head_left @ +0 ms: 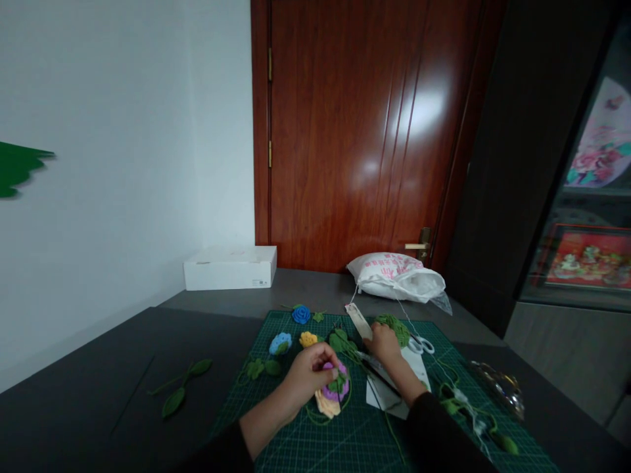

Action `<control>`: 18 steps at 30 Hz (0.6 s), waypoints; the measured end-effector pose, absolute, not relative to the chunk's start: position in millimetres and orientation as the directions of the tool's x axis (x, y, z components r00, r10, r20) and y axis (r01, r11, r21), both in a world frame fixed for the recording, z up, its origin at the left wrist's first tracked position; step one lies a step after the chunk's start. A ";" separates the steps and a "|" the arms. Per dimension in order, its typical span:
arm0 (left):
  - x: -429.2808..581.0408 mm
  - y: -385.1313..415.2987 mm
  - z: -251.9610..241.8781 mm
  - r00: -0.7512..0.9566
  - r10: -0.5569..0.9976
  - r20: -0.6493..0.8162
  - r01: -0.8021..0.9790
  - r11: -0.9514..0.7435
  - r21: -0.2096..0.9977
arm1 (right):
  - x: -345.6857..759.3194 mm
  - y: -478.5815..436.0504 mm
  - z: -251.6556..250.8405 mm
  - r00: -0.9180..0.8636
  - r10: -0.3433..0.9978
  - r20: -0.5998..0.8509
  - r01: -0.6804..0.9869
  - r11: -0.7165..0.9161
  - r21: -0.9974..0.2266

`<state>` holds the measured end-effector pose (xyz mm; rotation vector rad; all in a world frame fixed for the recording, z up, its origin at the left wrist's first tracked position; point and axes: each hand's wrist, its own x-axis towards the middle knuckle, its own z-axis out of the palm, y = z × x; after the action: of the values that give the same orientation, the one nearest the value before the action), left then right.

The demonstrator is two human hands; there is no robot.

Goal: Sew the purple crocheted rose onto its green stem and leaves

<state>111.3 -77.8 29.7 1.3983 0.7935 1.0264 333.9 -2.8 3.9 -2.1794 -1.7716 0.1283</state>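
Note:
My left hand (pixel 311 373) pinches a purple crochet flower (pixel 344 387) with a green backing. A peach crochet flower (pixel 328 405) lies just below it on the green cutting mat (pixel 290 453). My right hand (pixel 384 344) is curled down beside a long beige strip (pixel 359 320), next to a green yarn ball (pixel 394 328). Its fingertips are partly hidden, so what they pinch is unclear. White-handled scissors (pixel 422 344) lie just right of that hand. Green crochet leaves (pixel 341 341) sit between my hands, and white paper (pixel 382 396) is under my right forearm.
Blue (pixel 301 315), light blue (pixel 280 343) and yellow (pixel 308 339) crochet flowers lie on the mat. A leafy stem (pixel 181 387) is at left. Behind stand a white box (pixel 231 268) and a white bag (pixel 394 274). Clear crinkled plastic (pixel 499 387) lies at right.

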 end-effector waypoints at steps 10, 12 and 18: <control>111.1 -66.0 19.7 0.326 0.937 0.127 -0.163 -0.076 0.984 | 388.4 -26.0 41.5 0.096 0.995 0.029 0.969 -0.087 -0.232; 111.5 -67.0 20.2 0.326 0.936 0.130 -0.166 -0.078 0.983 | 380.3 -40.8 38.4 0.050 0.998 -0.035 0.973 -0.056 -0.222; 113.9 -69.6 20.6 0.331 0.931 0.154 -0.159 -0.106 0.982 | 338.9 -74.2 15.5 0.045 0.990 -0.132 0.990 -0.062 -0.128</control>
<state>113.9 -69.6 20.6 1.3458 0.7847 1.1027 338.9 -74.2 15.5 -2.2692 -2.1496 0.2896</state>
